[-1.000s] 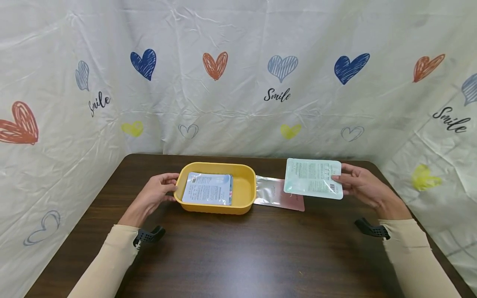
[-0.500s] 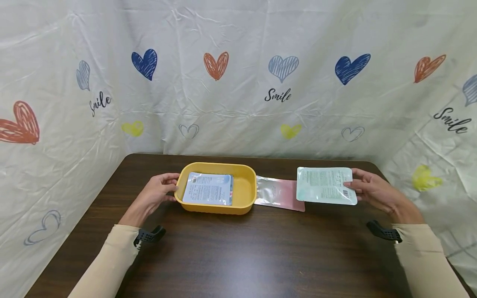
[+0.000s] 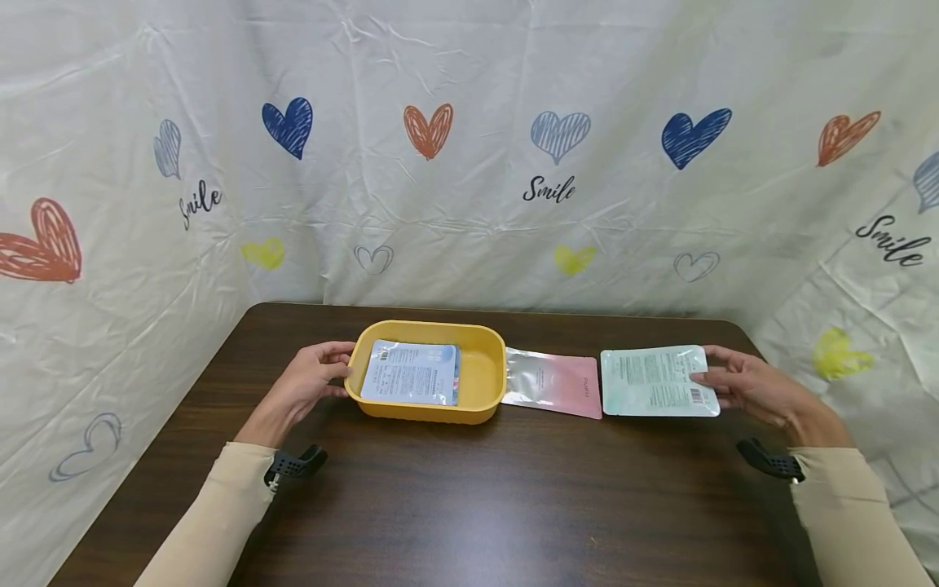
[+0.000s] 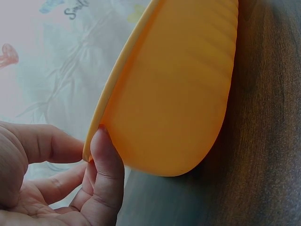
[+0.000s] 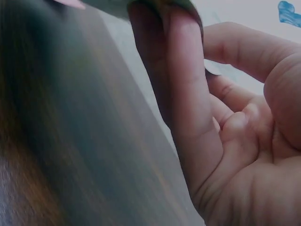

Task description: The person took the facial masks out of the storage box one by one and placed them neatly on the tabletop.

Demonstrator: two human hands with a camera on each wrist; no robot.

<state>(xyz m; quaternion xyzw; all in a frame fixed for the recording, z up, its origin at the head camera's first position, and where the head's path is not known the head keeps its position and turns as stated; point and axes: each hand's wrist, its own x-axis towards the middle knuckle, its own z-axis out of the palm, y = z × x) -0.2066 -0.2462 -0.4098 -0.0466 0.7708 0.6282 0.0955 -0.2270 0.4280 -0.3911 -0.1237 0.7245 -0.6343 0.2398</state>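
Green sachet [image 3: 649,383] lies at the right of the row, just beside the pink sachet [image 3: 561,383], its right edge pinched by the right hand [image 3: 766,395] — thumb over the printed face, fingers behind. It should be light, floppy and rather slick, as its sheen suggests; a side edge seems the best hold, since a grip there needn't squeeze the middle. The tray [image 3: 482,367] looks like stiff, light plastic, and the left hand [image 3: 308,379] pinches its left rim between thumb and fingers. Whether the green sachet rests flat on the table [image 3: 513,505] or hangs just above it, I cannot tell; the right wrist view cuts most of it off. Small print is unreadable, and the blue sachet [image 3: 409,375] mostly hides something colourful beneath — only a thin strip shows.
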